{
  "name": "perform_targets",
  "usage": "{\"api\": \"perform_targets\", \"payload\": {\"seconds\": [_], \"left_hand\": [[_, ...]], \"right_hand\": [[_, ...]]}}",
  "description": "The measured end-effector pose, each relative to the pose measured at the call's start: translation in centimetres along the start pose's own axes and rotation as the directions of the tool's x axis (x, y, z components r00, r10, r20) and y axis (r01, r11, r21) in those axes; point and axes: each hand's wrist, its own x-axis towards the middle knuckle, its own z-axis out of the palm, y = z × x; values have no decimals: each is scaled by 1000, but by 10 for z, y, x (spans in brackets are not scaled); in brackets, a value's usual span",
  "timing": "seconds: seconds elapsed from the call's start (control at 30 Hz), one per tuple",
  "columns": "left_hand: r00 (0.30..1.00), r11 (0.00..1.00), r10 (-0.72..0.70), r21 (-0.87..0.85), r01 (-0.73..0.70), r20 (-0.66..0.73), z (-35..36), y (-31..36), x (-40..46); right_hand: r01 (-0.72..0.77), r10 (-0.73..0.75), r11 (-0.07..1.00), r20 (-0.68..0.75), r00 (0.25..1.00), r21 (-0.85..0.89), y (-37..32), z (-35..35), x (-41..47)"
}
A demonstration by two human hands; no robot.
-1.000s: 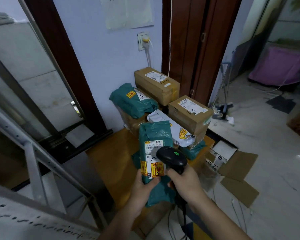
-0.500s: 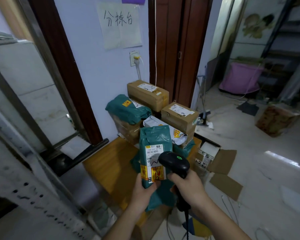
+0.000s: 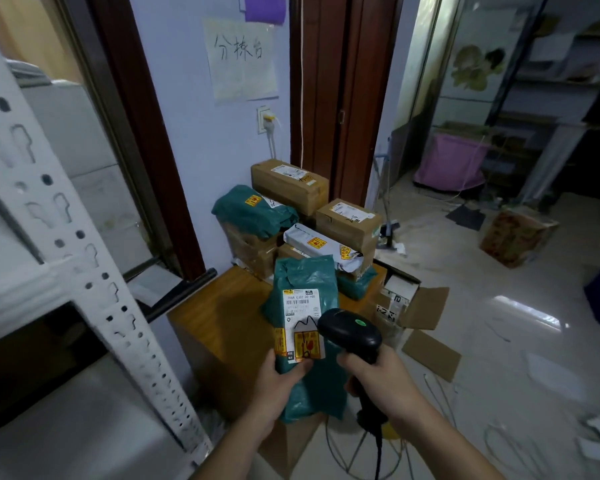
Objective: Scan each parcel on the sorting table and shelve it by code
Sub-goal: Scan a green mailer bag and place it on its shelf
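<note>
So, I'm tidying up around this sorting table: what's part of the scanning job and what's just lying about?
Part of the job:
green parcel in the left hand
barcode scanner in the right hand
stacked parcels on the wooden table
white shelf rack

Lying about:
open carton on the floor
flat cardboard
purple bin

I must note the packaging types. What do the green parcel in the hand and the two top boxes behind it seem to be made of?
The green parcel, held by the left hand, looks like a thin plastic mailer: it is crumpled and faintly shiny. The upper box and the right box look like plain brown cardboard: matte, with sharp edges and paper labels.
</note>
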Motion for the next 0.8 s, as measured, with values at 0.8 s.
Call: {"api": "perform_targets", "payload": {"seconds": [0.8], "left_hand": [[734,933,271,-16,-358,-622,-125,30,-357]], "right_hand": [[403,-428,901,479,767,160,-50,101,-233]]}}
